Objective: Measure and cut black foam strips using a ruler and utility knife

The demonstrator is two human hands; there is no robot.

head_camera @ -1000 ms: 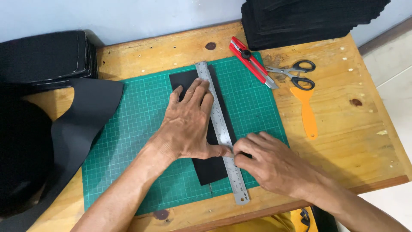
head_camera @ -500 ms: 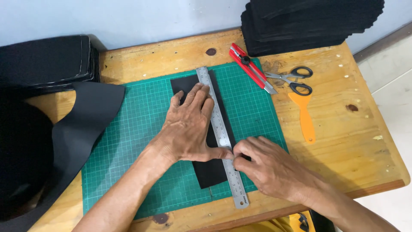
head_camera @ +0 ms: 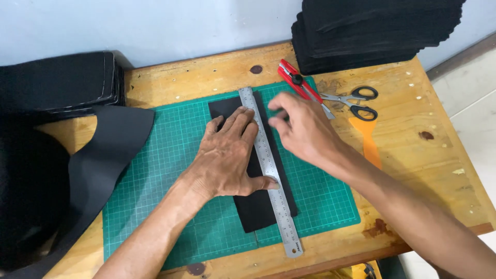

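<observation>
On the green cutting mat (head_camera: 155,155), a black rectangular strip (head_camera: 258,209) is laid lengthwise, with a steel ruler (head_camera: 274,191) set along it. The left hand (head_camera: 227,155) is spread open and pressed flat on the strip and the ruler's edge, thumb against the ruler. The right hand (head_camera: 302,129) is held above the mat just right of the ruler, fingers loosely curled, nothing gripped. A red utility knife (head_camera: 297,82), scissors (head_camera: 354,101) and an orange tool (head_camera: 368,139) are seen just beyond it.
</observation>
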